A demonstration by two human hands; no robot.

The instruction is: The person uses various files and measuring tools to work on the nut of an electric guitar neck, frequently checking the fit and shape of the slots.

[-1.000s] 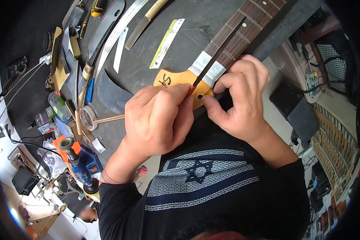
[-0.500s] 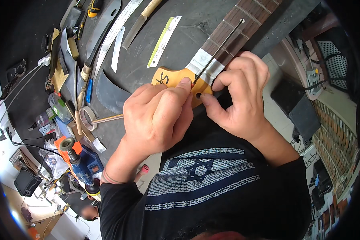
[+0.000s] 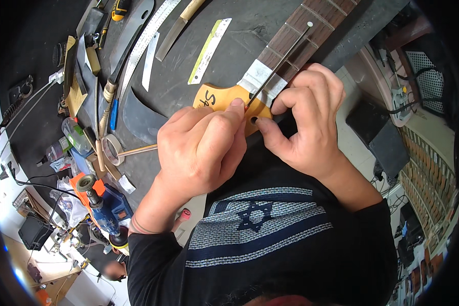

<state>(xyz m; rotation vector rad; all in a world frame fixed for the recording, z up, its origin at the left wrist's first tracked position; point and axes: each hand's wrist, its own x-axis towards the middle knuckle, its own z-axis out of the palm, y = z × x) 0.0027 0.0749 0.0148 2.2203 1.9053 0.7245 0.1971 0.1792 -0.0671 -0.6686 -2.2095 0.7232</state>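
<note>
A guitar neck point(image 3: 317, 31) with a dark fretboard and a yellow wooden headstock point(image 3: 222, 97) lies at the table's edge, headstock toward me. Silver tape point(image 3: 258, 72) covers the fretboard end beside the headstock. My left hand point(image 3: 201, 143) is closed in a pinch over the headstock. From its fingertips a thin dark rod point(image 3: 278, 65) runs slantwise above the tape and frets. My right hand point(image 3: 308, 120) grips the neck's near edge, its fingers curled by the tape and its thumb beside a round hole in the headstock. The rod's end inside my left hand is hidden.
A green-and-white ruler strip point(image 3: 209, 51), a knife point(image 3: 173, 36) and a steel ruler point(image 3: 147, 43) lie on the dark table. Further left are a tape roll point(image 3: 110, 149), other tools and a blue bench machine point(image 3: 107, 217). A person's blurred head point(image 3: 113, 271) shows at lower left.
The rod's far tip has drawn back slightly toward the headstock, baring the white fretboard dot. Both hands stay almost where they were, still gripping.
</note>
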